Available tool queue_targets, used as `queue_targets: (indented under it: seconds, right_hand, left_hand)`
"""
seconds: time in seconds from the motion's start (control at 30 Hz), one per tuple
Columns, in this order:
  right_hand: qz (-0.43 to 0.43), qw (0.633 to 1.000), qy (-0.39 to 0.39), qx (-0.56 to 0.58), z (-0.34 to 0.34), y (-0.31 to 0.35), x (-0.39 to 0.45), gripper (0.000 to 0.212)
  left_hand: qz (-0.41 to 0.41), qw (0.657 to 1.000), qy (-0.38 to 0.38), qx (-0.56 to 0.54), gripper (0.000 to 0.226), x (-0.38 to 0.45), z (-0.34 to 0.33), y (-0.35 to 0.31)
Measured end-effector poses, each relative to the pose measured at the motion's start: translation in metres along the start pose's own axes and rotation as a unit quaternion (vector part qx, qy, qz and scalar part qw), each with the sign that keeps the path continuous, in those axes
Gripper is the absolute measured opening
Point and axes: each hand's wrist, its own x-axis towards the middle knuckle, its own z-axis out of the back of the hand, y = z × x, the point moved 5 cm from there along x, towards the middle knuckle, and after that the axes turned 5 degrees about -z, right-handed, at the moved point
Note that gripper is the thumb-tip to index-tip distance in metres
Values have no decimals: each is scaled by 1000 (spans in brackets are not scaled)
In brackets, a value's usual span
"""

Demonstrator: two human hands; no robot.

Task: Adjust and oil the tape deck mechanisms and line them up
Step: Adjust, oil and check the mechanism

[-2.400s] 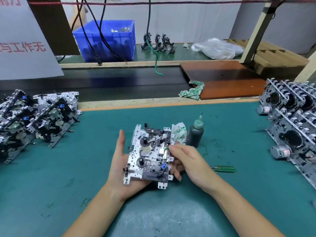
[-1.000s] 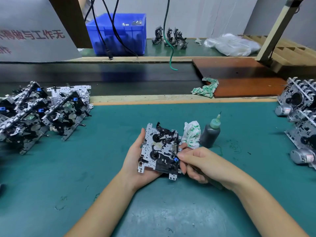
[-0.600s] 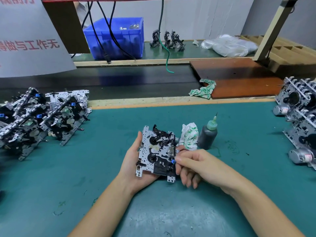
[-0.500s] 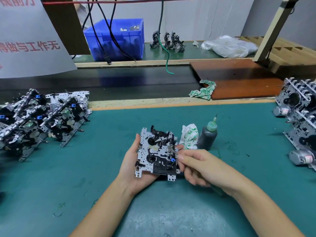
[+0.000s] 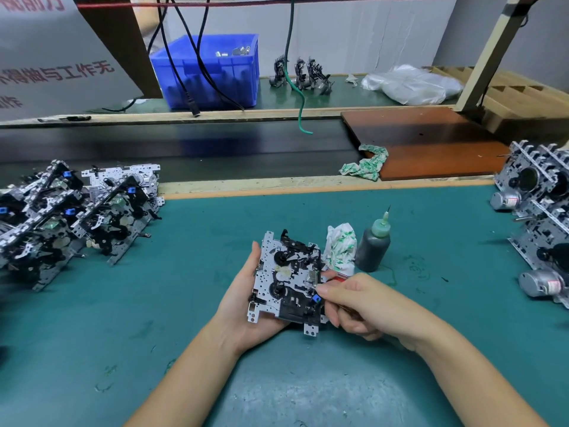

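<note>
Compared with the frame half a second earlier, the right hand [image 5: 366, 306] has curled tighter against the right edge of the tape deck mechanism [image 5: 288, 280], and a thin red-tipped tool [image 5: 338, 277] now shows above its thumb. The left hand [image 5: 246, 306] cradles the mechanism from below as before, thumb up along its left edge. The mechanism sits tilted above the middle of the green worktop [image 5: 184, 349].

At the far left, a group of finished mechanisms [image 5: 74, 217] lies in overlapping rows; the frame edge cuts off the leftmost ones. The right hand pinches the tool, but the tool's tip and shaft are mostly hidden, so its type cannot be told. The left hand's fingers are hidden under the mechanism.

A blue bin [image 5: 212, 69] on the far shelf holds a few small metal parts. Just beyond the held mechanism, a crumpled rag [image 5: 340, 251] touches a dark oil bottle [image 5: 374, 248] with a needle nozzle, standing upright. At the right edge, another stack of mechanisms [image 5: 538, 217] with motors is partly cropped.
</note>
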Motion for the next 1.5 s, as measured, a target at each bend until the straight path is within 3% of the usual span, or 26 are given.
queue_targets:
  seconds: [0.23, 0.5, 1.1, 1.5]
  right_hand:
    - [-20, 999, 31, 15, -3, -1, -1, 56]
    - [-17, 999, 0, -41, -3, 0, -1, 60]
    - [-41, 995, 55, -69, 0, -3, 0, 63]
    - [-19, 998, 60, -27, 3, -4, 0, 63]
  left_hand:
    - [6, 1000, 8, -3, 77, 1, -3, 2]
    - [6, 1000, -11, 17, 75, 0, -5, 1]
    - [-19, 998, -32, 46, 71, 1, -4, 0]
    - [-23, 998, -50, 37, 74, -4, -7, -3]
